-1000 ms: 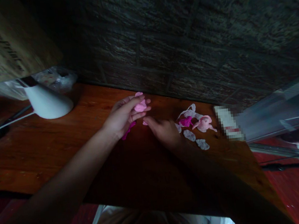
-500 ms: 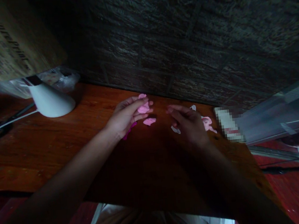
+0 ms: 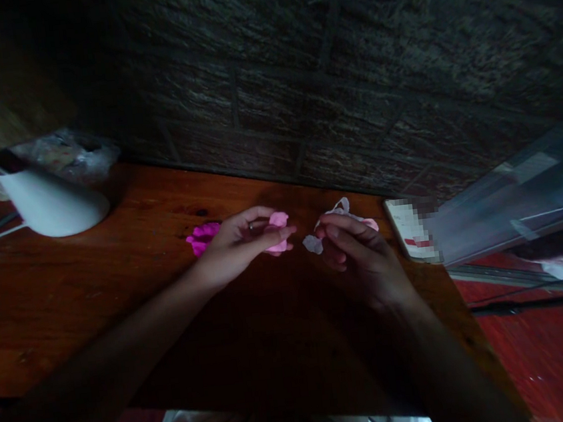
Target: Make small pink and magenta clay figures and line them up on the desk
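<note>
My left hand [image 3: 237,246] is closed on a soft pink petal-like piece [image 3: 278,221], pinched between thumb and fingers. Partly behind its wrist, on the wooden table, lies a crumpled magenta petal-like piece [image 3: 202,238]. Across a small gap, my right hand [image 3: 364,253] has its thumb and forefinger pressed together in a pinch; what they hold, if anything, is too small and dark to make out. A small whitish petal-like piece [image 3: 312,245] lies by those fingertips. Beyond the knuckles are a thin white looped scrap [image 3: 344,204] and a pale pink piece [image 3: 371,224], partly hidden.
A white cone-shaped lamp base [image 3: 62,204] with a cable stands at the left, before crumpled clear plastic [image 3: 72,156]. A phone-like slab [image 3: 412,231], partly blurred out, lies at the right edge of the table [image 3: 131,267]. A dark stone wall [image 3: 259,92] runs behind.
The view has swung right. My left hand has come down over where the loose pink piece lay, and that piece no longer shows separately. The magenta piece is more exposed.
</note>
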### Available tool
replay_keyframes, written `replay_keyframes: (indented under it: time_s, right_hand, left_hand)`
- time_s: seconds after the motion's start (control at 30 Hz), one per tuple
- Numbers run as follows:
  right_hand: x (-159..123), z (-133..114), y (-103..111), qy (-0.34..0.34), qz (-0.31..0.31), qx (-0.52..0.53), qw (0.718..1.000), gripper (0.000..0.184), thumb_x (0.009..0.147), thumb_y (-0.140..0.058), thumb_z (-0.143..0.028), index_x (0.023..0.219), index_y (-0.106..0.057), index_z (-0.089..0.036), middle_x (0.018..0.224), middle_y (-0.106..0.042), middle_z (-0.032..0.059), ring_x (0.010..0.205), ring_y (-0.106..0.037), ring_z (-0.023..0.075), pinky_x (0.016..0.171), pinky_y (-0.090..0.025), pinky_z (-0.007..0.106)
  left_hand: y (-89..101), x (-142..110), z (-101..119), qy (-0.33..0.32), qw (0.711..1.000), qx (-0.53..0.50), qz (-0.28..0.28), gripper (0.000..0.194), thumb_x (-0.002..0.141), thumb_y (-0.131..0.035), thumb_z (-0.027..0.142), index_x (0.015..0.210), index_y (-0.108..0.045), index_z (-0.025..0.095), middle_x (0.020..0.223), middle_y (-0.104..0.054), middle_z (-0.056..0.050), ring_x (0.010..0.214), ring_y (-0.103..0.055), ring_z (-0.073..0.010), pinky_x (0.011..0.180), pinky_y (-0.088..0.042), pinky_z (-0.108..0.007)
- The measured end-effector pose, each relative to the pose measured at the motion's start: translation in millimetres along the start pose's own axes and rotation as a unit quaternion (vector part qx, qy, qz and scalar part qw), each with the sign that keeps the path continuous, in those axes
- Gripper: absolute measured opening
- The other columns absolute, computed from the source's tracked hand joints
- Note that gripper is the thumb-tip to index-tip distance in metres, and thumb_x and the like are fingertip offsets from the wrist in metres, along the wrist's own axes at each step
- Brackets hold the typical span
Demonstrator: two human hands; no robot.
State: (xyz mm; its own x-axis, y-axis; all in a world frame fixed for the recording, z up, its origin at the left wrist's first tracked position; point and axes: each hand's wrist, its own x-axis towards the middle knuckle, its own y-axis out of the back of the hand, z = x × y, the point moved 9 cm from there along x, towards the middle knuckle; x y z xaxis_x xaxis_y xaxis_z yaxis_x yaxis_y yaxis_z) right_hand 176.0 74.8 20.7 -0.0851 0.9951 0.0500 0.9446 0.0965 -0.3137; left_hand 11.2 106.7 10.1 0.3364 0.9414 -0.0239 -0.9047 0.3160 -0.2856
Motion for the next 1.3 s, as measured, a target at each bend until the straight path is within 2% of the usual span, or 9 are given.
replay_keyframes:
  time_s: [0.13, 0.27, 0.4, 0.57, 0.8, 1.0, 1.13, 1.3]
  right_hand:
    - [-3.0, -5.8, -2.0, 0.018, -0.016, -0.012, 1.000, 0.016, 0.080, -0.082, -0.027, 0.092, -0.084, -0.037, 0.085, -0.079, -0.0027, 0.051, -0.041, 0.0069, 0.044, -0.035, 0.021]
    - [-3.8, -5.0, -2.5, 0.009, -0.020, -0.013, 1.000, 0.016, 0.080, -0.081, -0.028, 0.092, -0.085, -0.038, 0.084, -0.080, -0.0031, 0.050, -0.040, 0.0076, 0.045, -0.037, 0.022]
    - [-4.0, -3.0, -4.8, -0.007, -0.029, -0.001, 1.000, 0.016, 0.080, -0.082, -0.033, 0.096, -0.085, -0.035, 0.082, -0.080, -0.0009, 0.050, -0.037, 0.0083, 0.045, -0.036, 0.023]
    - [-5.1, -0.7, -11.3, -0.025, -0.065, 0.028, 0.997, 0.017, 0.081, -0.083, -0.034, 0.098, -0.085, -0.036, 0.077, -0.075, -0.0032, 0.050, -0.033, 0.0073, 0.044, -0.032, 0.022]
    - [-6.0, -5.1, -4.8, -0.005, -0.033, 0.024, 0.999, 0.019, 0.080, -0.084, -0.035, 0.098, -0.083, -0.040, 0.084, -0.077, -0.0044, 0.048, -0.032, 0.0070, 0.044, -0.034, 0.022]
    - [-5.6, -14.0, 0.1, 0.018, -0.002, -0.001, 1.000, 0.018, 0.075, -0.088, -0.043, 0.090, -0.085, -0.034, 0.076, -0.075, -0.0022, 0.045, -0.030, 0.0063, 0.040, -0.032, 0.021]
    - [-5.4, -17.5, -0.5, 0.032, -0.004, 0.011, 0.999, 0.014, 0.078, -0.087, -0.042, 0.087, -0.083, -0.031, 0.073, -0.072, -0.0032, 0.044, -0.029, 0.0052, 0.040, -0.032, 0.021]
    - [-6.8, -15.5, -4.9, 0.019, -0.025, 0.008, 0.999, 0.012, 0.083, -0.084, -0.038, 0.089, -0.081, -0.028, 0.077, -0.070, -0.0026, 0.047, -0.035, 0.0057, 0.041, -0.034, 0.021]
  left_hand:
    - [-6.5, -3.5, 0.7, 0.007, 1.000, 0.005, -0.013, 0.026, 0.075, -0.090, 0.023, 0.096, -0.076, 0.017, 0.096, -0.080, -0.004, 0.085, -0.079, -0.0188, 0.080, -0.065, -0.029]
    - [-11.1, -8.4, -0.1, 0.018, 1.000, 0.002, -0.021, 0.026, 0.074, -0.090, 0.022, 0.095, -0.075, 0.019, 0.098, -0.081, -0.005, 0.088, -0.080, -0.0219, 0.082, -0.065, -0.031]
    - [-16.8, -10.6, -0.3, 0.019, 0.999, -0.008, -0.041, 0.026, 0.074, -0.090, 0.022, 0.095, -0.075, 0.020, 0.098, -0.082, -0.004, 0.085, -0.079, -0.0214, 0.083, -0.064, -0.033]
    - [-18.5, -10.1, 2.6, 0.011, 0.999, -0.007, -0.039, 0.025, 0.073, -0.089, 0.020, 0.095, -0.075, 0.020, 0.095, -0.081, -0.003, 0.080, -0.078, -0.0187, 0.079, -0.064, -0.030]
    - [-18.4, -11.4, 1.1, 0.022, 0.998, -0.018, -0.049, 0.024, 0.075, -0.089, 0.021, 0.094, -0.075, 0.019, 0.096, -0.081, -0.003, 0.081, -0.078, -0.0192, 0.078, -0.064, -0.030]
    - [-22.9, -11.1, -11.4, 0.065, 0.989, -0.088, -0.095, 0.030, 0.086, -0.082, 0.032, 0.114, -0.076, 0.022, 0.124, -0.077, -0.010, 0.101, -0.079, -0.0263, 0.077, -0.063, -0.031]
    - [-22.2, -9.9, -12.5, 0.048, 0.992, -0.070, -0.092, 0.031, 0.083, -0.086, 0.029, 0.112, -0.077, 0.021, 0.122, -0.078, -0.010, 0.112, -0.076, -0.0270, 0.084, -0.063, -0.031]
    - [-24.6, -10.0, -11.9, 0.032, 0.993, -0.052, -0.104, 0.029, 0.085, -0.083, 0.028, 0.113, -0.077, 0.021, 0.118, -0.079, -0.009, 0.121, -0.072, -0.0277, 0.094, -0.060, -0.034]
